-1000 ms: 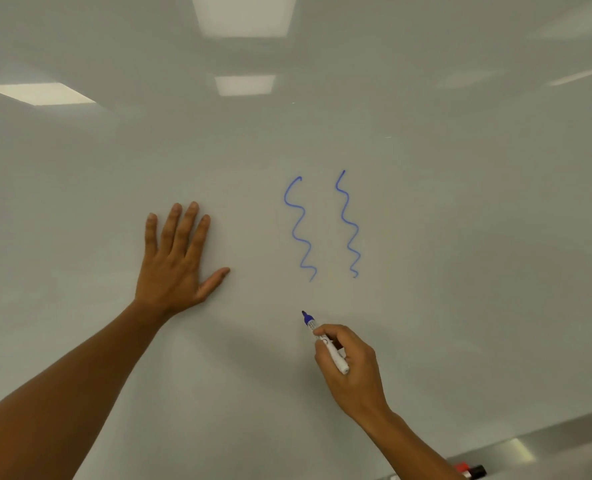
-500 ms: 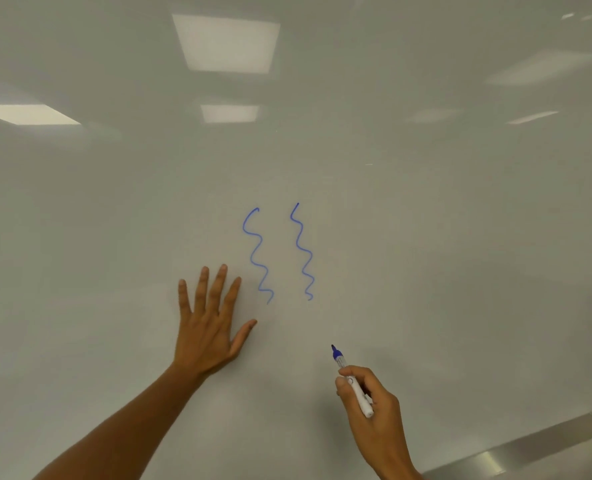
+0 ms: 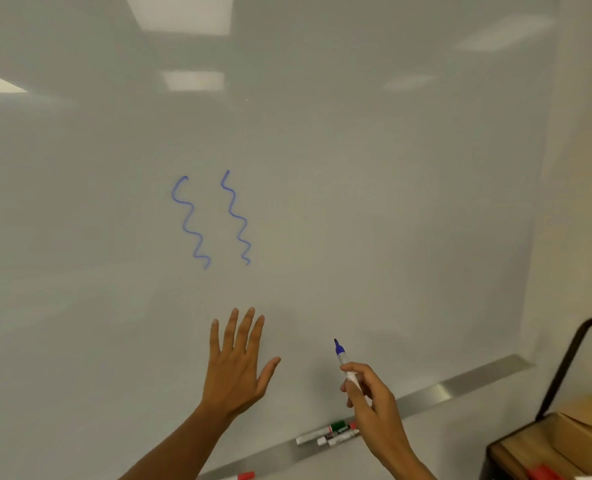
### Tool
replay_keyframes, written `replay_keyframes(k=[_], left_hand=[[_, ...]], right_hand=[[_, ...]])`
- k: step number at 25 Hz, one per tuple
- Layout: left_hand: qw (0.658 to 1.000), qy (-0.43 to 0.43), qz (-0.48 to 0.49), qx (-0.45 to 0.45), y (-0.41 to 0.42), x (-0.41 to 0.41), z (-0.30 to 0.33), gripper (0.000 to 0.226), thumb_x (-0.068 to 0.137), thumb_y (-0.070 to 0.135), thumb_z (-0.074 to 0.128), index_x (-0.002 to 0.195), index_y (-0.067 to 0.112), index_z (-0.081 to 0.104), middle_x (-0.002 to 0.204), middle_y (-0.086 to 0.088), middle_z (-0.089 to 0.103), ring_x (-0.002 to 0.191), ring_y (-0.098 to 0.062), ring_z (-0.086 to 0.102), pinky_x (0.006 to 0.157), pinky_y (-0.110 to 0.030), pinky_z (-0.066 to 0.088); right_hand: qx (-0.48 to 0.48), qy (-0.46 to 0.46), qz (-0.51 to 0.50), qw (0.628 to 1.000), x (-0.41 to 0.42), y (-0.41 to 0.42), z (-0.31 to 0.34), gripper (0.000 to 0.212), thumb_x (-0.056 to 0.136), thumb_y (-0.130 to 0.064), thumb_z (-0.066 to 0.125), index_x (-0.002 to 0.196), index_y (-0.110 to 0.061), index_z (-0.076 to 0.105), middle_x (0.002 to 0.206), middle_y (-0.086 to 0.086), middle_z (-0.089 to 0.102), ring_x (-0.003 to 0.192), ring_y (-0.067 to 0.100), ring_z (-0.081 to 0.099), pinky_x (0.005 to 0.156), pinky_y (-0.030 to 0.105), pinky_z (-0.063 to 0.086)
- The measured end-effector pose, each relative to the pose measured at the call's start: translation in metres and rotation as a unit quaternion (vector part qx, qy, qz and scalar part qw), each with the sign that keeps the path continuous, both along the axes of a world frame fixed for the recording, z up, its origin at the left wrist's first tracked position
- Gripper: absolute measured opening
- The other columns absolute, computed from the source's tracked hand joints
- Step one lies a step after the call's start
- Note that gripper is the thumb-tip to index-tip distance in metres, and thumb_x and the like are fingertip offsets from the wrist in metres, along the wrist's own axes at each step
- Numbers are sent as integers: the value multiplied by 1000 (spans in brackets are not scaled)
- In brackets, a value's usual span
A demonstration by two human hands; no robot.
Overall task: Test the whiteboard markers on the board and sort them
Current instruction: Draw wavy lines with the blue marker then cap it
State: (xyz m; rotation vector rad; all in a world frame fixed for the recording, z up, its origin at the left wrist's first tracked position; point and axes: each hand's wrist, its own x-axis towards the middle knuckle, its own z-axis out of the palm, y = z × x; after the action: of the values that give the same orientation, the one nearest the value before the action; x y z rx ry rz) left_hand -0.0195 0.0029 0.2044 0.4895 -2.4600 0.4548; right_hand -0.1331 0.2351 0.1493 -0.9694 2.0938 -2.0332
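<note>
While the right hand [image 3: 374, 407] pinches the blue whiteboard marker [image 3: 346, 365] between thumb and curled fingers, its uncapped tip points up and stands just clear of the whiteboard [image 3: 391, 202]; the cap is not in view. The left hand [image 3: 237, 368] is spread with straight fingers, palm toward the board, holding nothing (whether it actually touches the surface cannot be told). Two blue wavy test lines [image 3: 211, 220] sit on the board above both hands, both of solid colour.

Below, the metal marker tray [image 3: 461, 386] carries a cluster of markers [image 3: 329, 434], a green-labelled one among them, partly hidden behind the right wrist, and a red cap or marker end [image 3: 246, 475] shows at the tray's lower left. A box on a cart [image 3: 564, 438] stands at the right.

Risks noted:
- An exposed tip may stray onto the board, the left hand or a sleeve while the marker is carried down.
- With no visible divider on the tray, the tested marker may be laid among untested ones and the sort lost.
- A narrow, sloping-looking tray could let a loosely placed marker roll off.
- Left uncapped, a working marker would probably dry out.
</note>
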Motion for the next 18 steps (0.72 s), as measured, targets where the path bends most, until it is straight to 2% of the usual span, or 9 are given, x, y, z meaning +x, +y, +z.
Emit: replay_keyframes(k=[4,7,10,13,16,18], left_hand=[[994,-73,-4,82,46,-11,-50,79,92,68,28,150,14,34,157,-10,30,147,-32,20,114,-62,19],[984,-120,-13,130,82,-19,-86,80,90,71,29,149,17,35,156,-9,32,147,-32,23,114,-61,16],[971,-176,-29,160,117,-32,-120,80,89,73,27,148,20,36,156,-8,33,146,-33,26,113,-60,15],[955,-231,-33,184,140,-47,-150,81,88,75,26,145,21,41,154,-8,36,144,-34,30,115,-62,20],[943,-261,-40,202,155,-63,-176,83,86,77,25,146,22,40,154,-8,36,144,-34,30,115,-60,21],[933,-283,-48,217,163,-74,-197,85,85,77,23,149,22,32,157,-9,29,146,-33,25,116,-59,20]], right_hand=[[60,-32,0,998,-7,38,-47,25,98,-18,58,98,-43,65,83,6,67,65,19,53,59,30,50],[99,-62,-9,993,-8,56,-80,22,99,-20,56,102,-40,64,86,-2,69,73,21,61,68,35,57],[146,-110,-17,983,-8,73,-111,18,101,-17,52,102,-33,59,92,-8,71,81,16,66,73,27,59],[181,-165,-35,969,-8,89,-139,6,101,-15,51,100,-20,52,97,-4,70,80,17,66,72,25,59],[215,-208,-59,952,-13,105,-160,5,101,-16,51,100,-20,49,99,-2,68,83,17,66,75,25,59],[252,-229,-75,937,-20,117,-177,8,101,-16,52,102,-23,48,100,1,65,83,16,66,69,23,57]])
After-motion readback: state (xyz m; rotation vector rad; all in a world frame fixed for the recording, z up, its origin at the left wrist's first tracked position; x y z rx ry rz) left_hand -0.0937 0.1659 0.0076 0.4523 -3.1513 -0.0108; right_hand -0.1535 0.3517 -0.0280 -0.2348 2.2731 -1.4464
